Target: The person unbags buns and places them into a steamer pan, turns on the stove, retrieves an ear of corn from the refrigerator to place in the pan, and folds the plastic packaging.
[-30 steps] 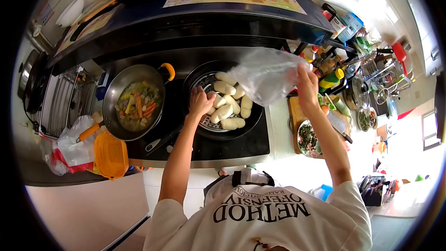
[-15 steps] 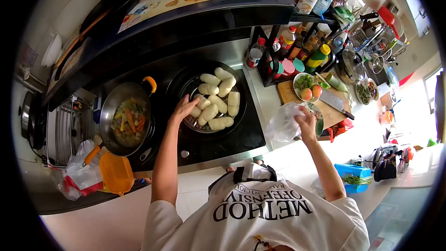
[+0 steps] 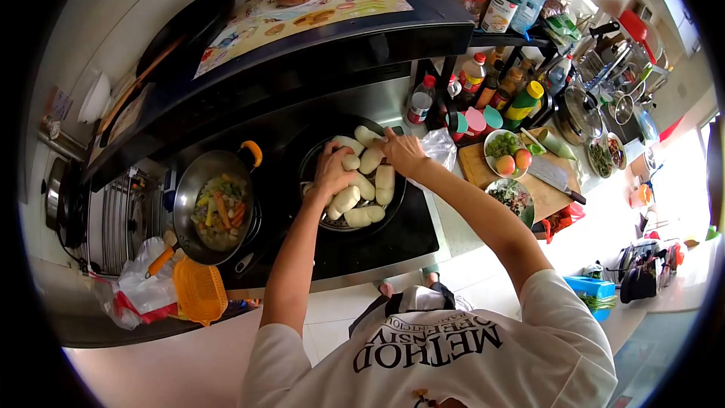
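Several white steamed buns (image 3: 364, 216) lie in a round dark pan (image 3: 395, 200) with a perforated steamer tray on the black stove. Over the buns on the pan's left side, my left hand (image 3: 331, 169) curls its fingers round a bun. My right hand (image 3: 402, 153) reaches in at the upper right, its fingers closed at another bun (image 3: 371, 160) and partly hidden. Beside my right wrist a clear plastic bag (image 3: 440, 146) lies crumpled at the counter; whether it touches the hand I cannot tell.
To the left stands a pan of cooked vegetables (image 3: 219, 208), with an orange basket (image 3: 199, 291) below it. On the right are a cutting board (image 3: 477, 166), a knife (image 3: 555, 178), a fruit bowl (image 3: 504, 153) and bottles (image 3: 472, 75). A black shelf (image 3: 302, 53) overhangs the stove's back.
My right hand has moved left from above the counter, where it held the plastic bag, to the buns. The bag now lies nearer the stove. My left hand has shifted right onto the buns.
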The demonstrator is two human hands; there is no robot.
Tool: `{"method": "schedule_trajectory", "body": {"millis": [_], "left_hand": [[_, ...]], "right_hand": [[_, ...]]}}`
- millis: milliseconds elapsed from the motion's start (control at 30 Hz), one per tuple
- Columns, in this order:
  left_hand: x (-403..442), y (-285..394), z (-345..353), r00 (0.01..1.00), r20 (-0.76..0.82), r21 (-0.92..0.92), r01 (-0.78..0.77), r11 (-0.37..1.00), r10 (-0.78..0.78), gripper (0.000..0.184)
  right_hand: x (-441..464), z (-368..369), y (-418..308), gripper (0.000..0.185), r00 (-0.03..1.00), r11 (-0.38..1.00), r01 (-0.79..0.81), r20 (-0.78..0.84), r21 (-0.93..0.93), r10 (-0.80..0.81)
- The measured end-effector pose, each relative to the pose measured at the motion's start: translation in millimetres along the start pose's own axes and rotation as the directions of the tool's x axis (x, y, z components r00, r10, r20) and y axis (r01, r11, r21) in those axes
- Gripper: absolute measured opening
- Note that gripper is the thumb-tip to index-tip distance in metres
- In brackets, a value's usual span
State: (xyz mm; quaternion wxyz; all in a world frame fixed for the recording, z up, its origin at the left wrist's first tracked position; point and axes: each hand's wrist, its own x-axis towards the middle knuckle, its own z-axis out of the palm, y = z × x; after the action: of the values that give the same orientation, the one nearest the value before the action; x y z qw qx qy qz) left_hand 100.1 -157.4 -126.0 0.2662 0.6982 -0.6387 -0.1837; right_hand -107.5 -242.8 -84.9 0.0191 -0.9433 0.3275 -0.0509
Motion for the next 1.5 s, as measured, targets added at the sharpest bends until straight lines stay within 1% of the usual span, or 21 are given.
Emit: {"method": "schedule_trajectory", "body": {"millis": [67, 133, 167, 333, 467, 533, 600, 700, 800, 867, 900, 1000, 1067, 1133, 1200, 1267, 1300, 1400, 1433, 1467, 1500], "left_hand": [[3.6, -12.7, -0.3, 0.993, -0.087, -0.046, -0.082, 0.996, 0.078, 0.044], [0.7, 0.0, -25.5, 0.989, -0.146, -0.08, 0.013, 0.997, -0.025, 0.039], [0.2, -9.1, -35.0, 0.983, -0.175, -0.099, 0.03, 0.995, -0.047, 0.039], [-13.8, -51.3, -50.4, 0.955, -0.26, 0.073, -0.127, 0.989, 0.141, 0.045], [-35.5, -39.2, -64.4, 0.926, -0.348, -0.02, -0.162, 0.987, 0.145, 0.045], [-57.0, -5.8, -62.8, 0.937, -0.233, -0.079, -0.287, 0.955, 0.262, 0.038], [-76.1, 25.6, -50.6, 0.916, -0.098, -0.059, -0.395, 0.917, 0.388, 0.035], [-84.8, 20.5, -25.1, 0.888, 0.065, 0.066, -0.459, 0.886, 0.455, 0.03], [-90.3, 21.8, -32.3, 0.879, 0.255, 0.108, -0.439, 0.892, 0.403, 0.022], [-99.5, 24.2, -33.7, 0.899, 0.232, 0.205, -0.418, 0.885, 0.371, 0.023], [-103.2, 38.6, -36.6, 0.906, 0.177, 0.101, -0.404, 0.909, 0.384, 0.026], [-129.1, 96.0, -22.8, 0.886, 0.108, -0.317, -0.4, 0.86, 0.452, 0.038], [-166.1, 136.3, 7.8, 0.887, 0.422, -0.561, 0.092, 0.823, 0.189, 0.083], [-193.6, 163.5, 52.4, 0.873, 0.472, -0.528, 0.171, 0.832, 0.12, 0.093], [-204.0, 159.3, 113.7, 0.918, 0.397, -0.639, 0.283, 0.715, -0.008, 0.07], [-195.2, 164.4, 136.1, 0.936, 0.317, -0.88, 0.35, 0.321, -0.149, 0.05], [-190.3, 171.3, 144.4, 0.928, 0.296, -0.941, 0.323, 0.095, -0.225, 0.041], [-186.8, 182.6, 159.0, 0.875, 0.473, -0.789, 0.366, -0.494, -0.107, 0.025], [-186.3, 184.0, 172.7, 0.883, 0.461, -0.751, 0.441, -0.491, 0.089, 0.037], [-188.3, 188.6, 189.1, 0.831, 0.545, -0.72, 0.532, -0.445, 0.112, 0.037], [-186.3, 208.5, 195.8, 0.768, 0.626, -0.678, 0.621, -0.394, 0.134, 0.038]], "right_hand": [[10.3, 6.2, 2.5, 0.026, 0.997, 0.997, 0.053, 0.058, -0.05, -0.05], [9.8, -6.7, 1.3, 0.022, 0.991, 0.995, 0.095, 0.1, -0.042, -0.09], [7.3, -9.2, 3.3, 0.036, 0.993, 0.996, 0.084, 0.087, -0.011, -0.082], [12.3, -37.0, -17.4, 0.042, 0.997, 0.986, -0.073, 0.036, 0.149, 0.069], [5.5, -68.5, -24.1, 0.053, 0.966, 0.959, -0.245, 0.123, 0.144, 0.228], [-25.6, -64.4, -6.9, 0.046, 0.966, 0.949, -0.22, -0.082, 0.228, 0.243], [-58.6, -53.8, 11.2, 0.037, 0.967, 0.926, -0.196, -0.095, 0.323, 0.238], [-115.0, -38.7, 15.8, 0.033, 0.944, 0.787, -0.318, 0.105, 0.529, 0.312], [-175.7, -15.3, 7.4, 0.026, 0.919, 0.615, -0.344, 0.122, 0.709, 0.374], [-204.3, -22.4, -9.1, 0.02, 0.838, 0.416, -0.467, 0.241, 0.78, 0.49], [-219.2, -5.7, -10.3, 0.019, 0.855, 0.425, -0.369, 0.123, 0.827, 0.504], [-239.5, -16.3, -37.6, 0.022, 0.7, -0.01, -0.447, 0.357, 0.895, 0.618], [-239.9, -17.1, -56.6, 0.02, 0.675, -0.094, -0.313, 0.291, 0.945, 0.678], [-233.8, -23.7, -76.0, 0.017, 0.58, -0.181, -0.184, 0.255, 0.966, 0.774], [-236.0, -26.1, -82.2, 0.015, 0.618, -0.328, -0.074, 0.302, 0.942, 0.726], [-242.1, -21.6, -82.1, 0.014, 0.621, -0.319, 0.012, 0.243, 0.948, 0.745], [-254.3, -20.1, -70.8, 0.035, 0.66, -0.23, -0.081, 0.225, 0.97, 0.717], [-291.8, -25.5, -33.0, 0.063, 0.753, 0.268, -0.251, 0.014, 0.93, 0.658], [-309.1, -21.2, -15.1, 0.088, 0.815, 0.311, -0.254, 0.029, 0.916, 0.579], [-325.4, -18.4, -6.6, 0.069, 0.781, 0.231, -0.258, 0.062, 0.938, 0.621], [-346.5, -20.1, 9.3, 0.056, 0.837, 0.33, -0.227, 0.01, 0.916, 0.547]]}}
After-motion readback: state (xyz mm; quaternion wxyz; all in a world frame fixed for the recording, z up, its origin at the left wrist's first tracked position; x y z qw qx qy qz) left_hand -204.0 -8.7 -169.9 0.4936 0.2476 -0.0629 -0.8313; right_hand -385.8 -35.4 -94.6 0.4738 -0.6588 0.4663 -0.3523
